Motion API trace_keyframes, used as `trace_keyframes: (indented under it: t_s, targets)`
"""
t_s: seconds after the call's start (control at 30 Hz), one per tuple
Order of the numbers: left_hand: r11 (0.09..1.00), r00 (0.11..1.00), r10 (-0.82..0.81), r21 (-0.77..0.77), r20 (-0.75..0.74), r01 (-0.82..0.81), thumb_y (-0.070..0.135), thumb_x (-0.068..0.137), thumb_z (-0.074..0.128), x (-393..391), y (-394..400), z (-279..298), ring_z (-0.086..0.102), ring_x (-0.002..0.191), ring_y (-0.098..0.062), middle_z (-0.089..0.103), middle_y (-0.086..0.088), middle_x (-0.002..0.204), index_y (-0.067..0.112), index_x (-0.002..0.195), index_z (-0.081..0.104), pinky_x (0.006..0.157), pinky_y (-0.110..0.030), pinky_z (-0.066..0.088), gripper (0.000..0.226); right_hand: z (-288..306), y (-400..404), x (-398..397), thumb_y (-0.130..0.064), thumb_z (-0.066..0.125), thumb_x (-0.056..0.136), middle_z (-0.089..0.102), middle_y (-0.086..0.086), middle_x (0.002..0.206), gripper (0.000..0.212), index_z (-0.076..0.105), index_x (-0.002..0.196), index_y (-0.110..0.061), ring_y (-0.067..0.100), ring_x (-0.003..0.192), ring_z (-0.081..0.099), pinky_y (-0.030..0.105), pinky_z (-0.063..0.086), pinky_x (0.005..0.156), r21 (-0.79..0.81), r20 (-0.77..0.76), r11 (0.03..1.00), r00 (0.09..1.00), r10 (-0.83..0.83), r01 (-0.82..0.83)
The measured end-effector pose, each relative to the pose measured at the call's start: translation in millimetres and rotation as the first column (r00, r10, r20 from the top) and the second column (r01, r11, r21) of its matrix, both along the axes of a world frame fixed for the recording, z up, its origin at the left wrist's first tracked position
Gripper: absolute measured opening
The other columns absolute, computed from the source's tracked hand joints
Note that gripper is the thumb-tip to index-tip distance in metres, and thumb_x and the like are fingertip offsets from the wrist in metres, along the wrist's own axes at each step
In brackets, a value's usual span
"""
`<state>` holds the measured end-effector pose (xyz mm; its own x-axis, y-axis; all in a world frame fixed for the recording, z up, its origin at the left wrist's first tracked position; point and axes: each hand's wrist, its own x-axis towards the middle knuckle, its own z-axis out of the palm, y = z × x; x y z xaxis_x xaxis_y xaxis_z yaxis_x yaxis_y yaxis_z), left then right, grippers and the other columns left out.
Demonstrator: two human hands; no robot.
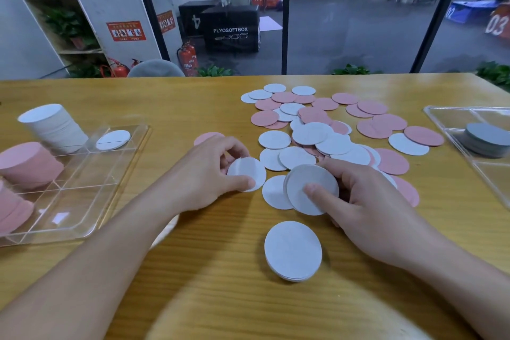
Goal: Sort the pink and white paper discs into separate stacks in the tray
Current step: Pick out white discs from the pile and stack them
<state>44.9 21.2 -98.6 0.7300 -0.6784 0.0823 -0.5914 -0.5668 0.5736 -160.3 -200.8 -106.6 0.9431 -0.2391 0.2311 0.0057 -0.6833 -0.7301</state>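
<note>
Your left hand (205,171): fingers curled, pinching one white disc (246,174), face tilted up toward you.
Your right hand (367,201): thumb and fingers grip a small white stack (311,188), tipped on edge.
Loose discs (331,130): scattered flat, centre right.
Tray (82,196): left edge; pink stack (27,163), white stack (55,127).

Bare bench (176,107): open between my tray (121,174) and the loose discs (331,130).
Tray's far cells: blocked by white stack (55,127), pink stack (27,163).
</note>
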Motion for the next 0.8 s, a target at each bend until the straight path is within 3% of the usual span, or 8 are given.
trace_keyframes:
  t_s: [0.1, 0.27, 0.33, 0.47, 0.57, 0.7, 0.8]
  targets:
    - [0.987, 0.997, 0.020, -0.158, -0.079, -0.033, 0.032, 0.088, 0.091, -2, -2, 2, 0.059, 0.067, -0.004, 0.077, 0.003, 0.095, 0.034, 0.105, 0.070, 0.065, -0.018, 0.048, 0.028, 0, 0, -1, -0.039, 0.066, 0.107, 0.056, -0.018, 0.064, 0.016, 0.068, 0.094, -0.031, 0.008, 0.057, 0.046, 0.020, 0.039, 0.057, 0.012, -0.007, 1.000, 1.000, -0.003, 0.003]
    - [0.896, 0.948, -0.060, -0.436, -0.313, -0.087, 0.021, 0.099, 0.083, -12, -9, 1, 0.061, 0.072, -0.016, 0.078, -0.007, 0.088, 0.021, 0.102, 0.082, 0.066, -0.023, 0.053, 0.004, 4, 0, -2, -0.038, 0.065, 0.107, 0.058, -0.017, 0.062, 0.013, 0.071, 0.098, -0.032, 0.007, 0.056, 0.047, 0.020, 0.038, 0.054, 0.045, 0.018, 0.999, 1.000, -0.021, 0.020]
    - [0.863, 0.936, -0.075, -0.493, -0.344, -0.112, 0.022, 0.102, 0.080, -16, -12, -1, 0.061, 0.071, -0.019, 0.074, -0.007, 0.083, 0.017, 0.100, 0.082, 0.064, -0.023, 0.052, 0.006, 5, -1, -1, -0.035, 0.064, 0.109, 0.059, -0.015, 0.061, 0.013, 0.071, 0.097, -0.033, 0.006, 0.054, 0.048, 0.019, 0.038, 0.052, 0.082, 0.035, 0.996, 0.999, -0.041, 0.038]
    - [0.855, 0.924, -0.102, -0.507, -0.368, -0.108, 0.038, 0.103, 0.076, -20, -16, -3, 0.076, 0.085, -0.025, 0.077, -0.021, 0.097, 0.007, 0.097, 0.080, 0.085, -0.036, 0.063, 0.032, 5, -5, 0, -0.034, 0.061, 0.110, 0.059, -0.011, 0.060, 0.012, 0.070, 0.106, -0.027, 0.006, 0.051, 0.052, 0.016, 0.037, 0.047, 0.141, 0.009, 0.983, 0.992, -0.123, 0.121]
    - [0.893, 0.941, -0.104, -0.446, -0.323, -0.054, 0.022, 0.093, 0.089, -22, -16, -1, 0.077, 0.091, -0.020, 0.079, -0.016, 0.107, 0.014, 0.099, 0.081, 0.088, -0.032, 0.058, 0.013, 6, -6, 0, -0.034, 0.060, 0.111, 0.059, -0.011, 0.059, 0.011, 0.068, 0.107, -0.028, 0.005, 0.049, 0.053, 0.015, 0.038, 0.046, 0.174, -0.021, 0.975, 0.991, -0.133, 0.135]
    - [0.893, 0.924, -0.132, -0.448, -0.358, -0.046, 0.004, 0.090, 0.088, -24, -15, -2, 0.080, 0.101, -0.034, 0.078, -0.008, 0.121, 0.020, 0.114, 0.075, 0.093, -0.045, 0.062, 0.031, 4, -5, 0, -0.035, 0.059, 0.112, 0.059, -0.008, 0.058, 0.011, 0.067, 0.107, -0.028, 0.008, 0.050, 0.052, 0.018, 0.038, 0.047, 0.184, -0.040, 0.978, 0.995, -0.095, 0.101]
    - [0.861, 0.901, -0.192, -0.507, -0.388, -0.035, 0.003, 0.091, 0.087, -27, -17, -2, 0.078, 0.094, -0.026, 0.079, -0.008, 0.117, 0.014, 0.110, 0.077, 0.097, -0.046, 0.061, 0.025, 1, -5, 1, -0.037, 0.059, 0.112, 0.061, -0.006, 0.059, 0.010, 0.066, 0.108, -0.031, 0.010, 0.052, 0.053, 0.021, 0.040, 0.050, 0.177, -0.037, 0.981, 0.997, -0.071, 0.076]
